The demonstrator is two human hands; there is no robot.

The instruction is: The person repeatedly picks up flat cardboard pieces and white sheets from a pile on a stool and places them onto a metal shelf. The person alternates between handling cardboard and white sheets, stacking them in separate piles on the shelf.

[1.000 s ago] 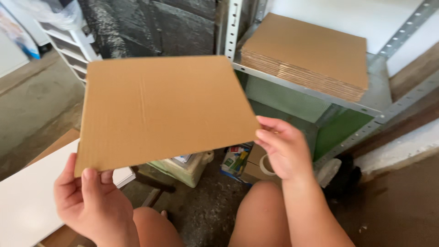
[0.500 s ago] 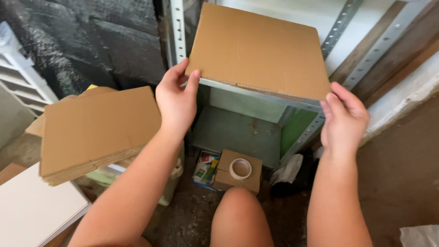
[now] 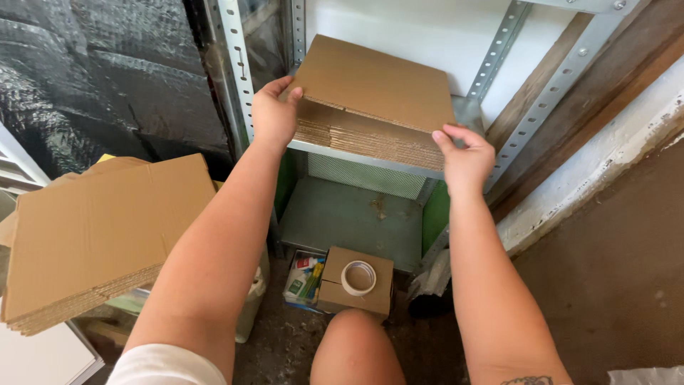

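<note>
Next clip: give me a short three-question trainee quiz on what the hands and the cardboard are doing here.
1. True or false: both hands are on the top cardboard sheet of the stack on the metal shelf.
2. Which item lies on the small box on the floor? A) a roll of tape B) scissors C) a cup
3. Fill in: a second cardboard stack lies to the person's ____ side.

Key:
1. True. The left hand lifts the sheet's left corner, and the right hand grips its front right edge.
2. A, the roll of tape.
3. Left.
</note>
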